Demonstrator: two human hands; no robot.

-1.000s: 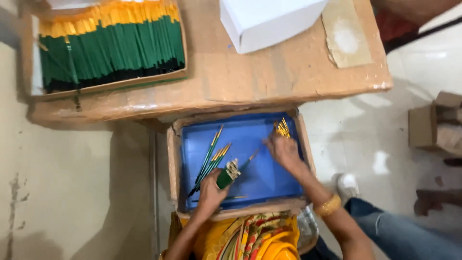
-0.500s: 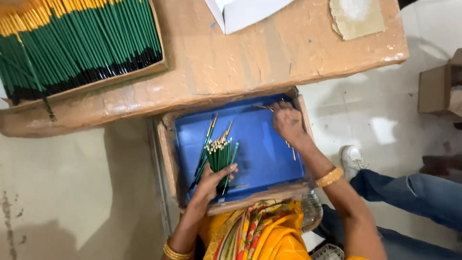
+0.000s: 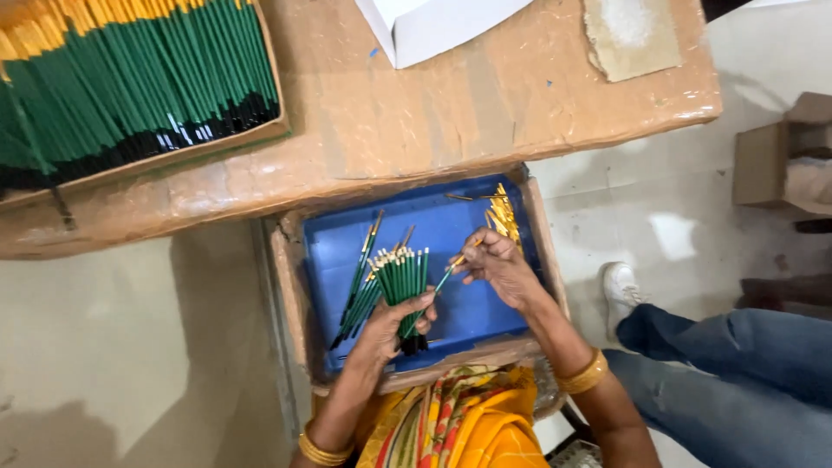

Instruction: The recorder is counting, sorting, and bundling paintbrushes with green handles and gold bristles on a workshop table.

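My left hand [image 3: 394, 325] grips a bundle of green pencils [image 3: 402, 282] upright over a blue tray [image 3: 459, 321] on my lap. My right hand [image 3: 498, 264] pinches a single green pencil [image 3: 444, 279] by its top end, its tip reaching toward the bundle. More loose green pencils [image 3: 357, 290] lie in the tray's left part. A small heap of yellow pieces [image 3: 503, 217] sits in the tray's far right corner.
A brown wrapped table [image 3: 451, 104] stands ahead, bearing a large box of green pencils [image 3: 130, 87] at the left, a white box [image 3: 433, 26] and a cardboard scrap [image 3: 631, 35]. Another person's jeans leg [image 3: 728, 364] and white shoe [image 3: 620, 290] are at right, beside cardboard boxes [image 3: 780, 156].
My left hand has raised the pencil bundle upright. My right hand left the tray's far right corner and came toward the bundle with one pencil. The view shifted slightly.
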